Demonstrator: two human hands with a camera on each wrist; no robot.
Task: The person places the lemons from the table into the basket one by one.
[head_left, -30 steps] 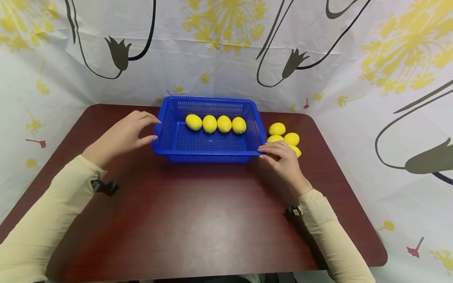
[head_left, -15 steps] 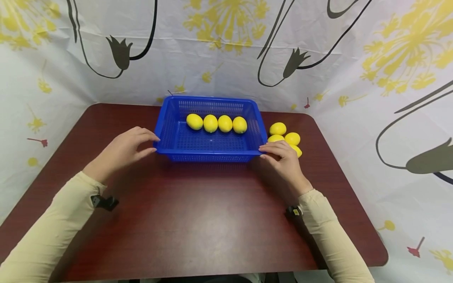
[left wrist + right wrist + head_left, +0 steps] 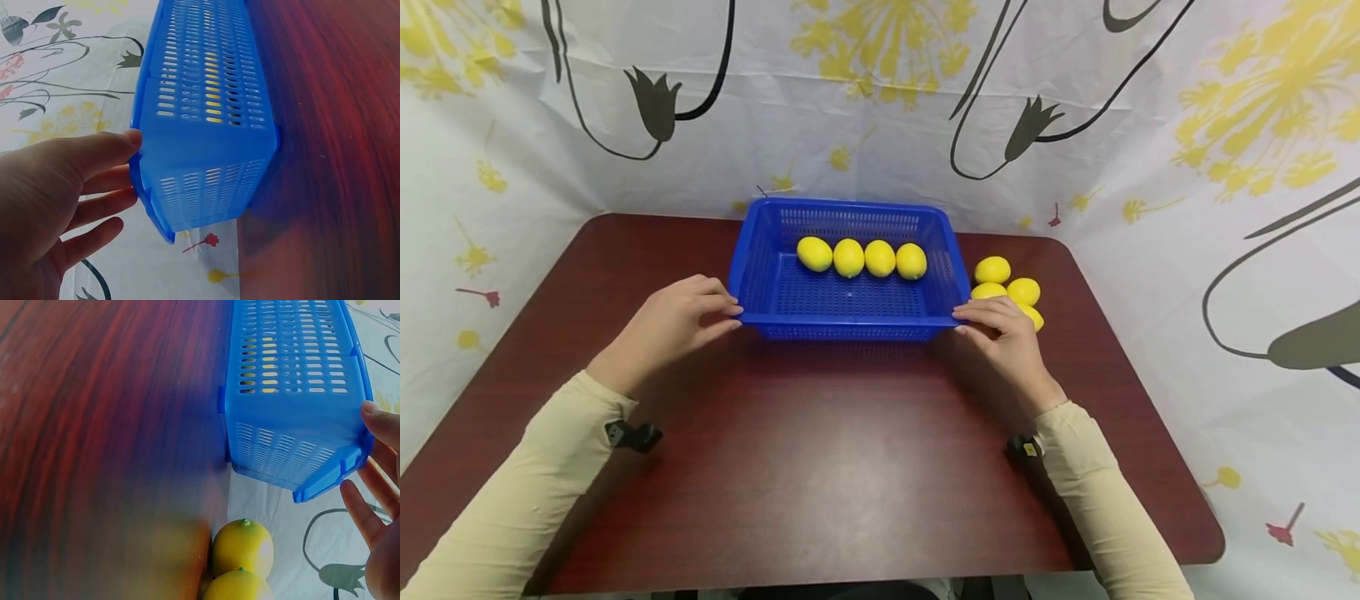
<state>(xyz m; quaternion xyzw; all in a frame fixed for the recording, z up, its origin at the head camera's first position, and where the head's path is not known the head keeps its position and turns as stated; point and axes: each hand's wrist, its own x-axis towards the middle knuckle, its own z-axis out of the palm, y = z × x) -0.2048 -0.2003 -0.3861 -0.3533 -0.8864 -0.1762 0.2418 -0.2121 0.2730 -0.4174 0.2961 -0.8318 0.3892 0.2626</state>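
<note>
Blue plastic forms the basket (image 3: 850, 321), which is at the far side of a red-brown table (image 3: 850, 467), with one long side turned toward the person. Its walls have many small slots, and its rim is smooth and wide.

The left hand (image 3: 677, 321) is at the near left corner of the basket. Its thumb and fingers are closed on the rim, the thumb on the outer face and the fingers behind. The right hand (image 3: 1006, 337) is at the near right corner and pinches the rim in a similar manner. How strongly each hand presses, I cannot tell.

Inside the basket, four yellow lemons (image 3: 848, 258) lie in one row, side by side, closer to the far wall; the front part of the floor is visible before them. To the right of the basket, more lemons (image 3: 992, 270) are grouped on the table, near the right hand and partly hidden by it. In the right wrist view, two of these are seen apart from the fingers.

Both arms wear pale yellow sleeves (image 3: 527, 492), and a small black device is at each wrist. Behind the table hangs a white cloth (image 3: 917, 171) with printed flowers.
</note>
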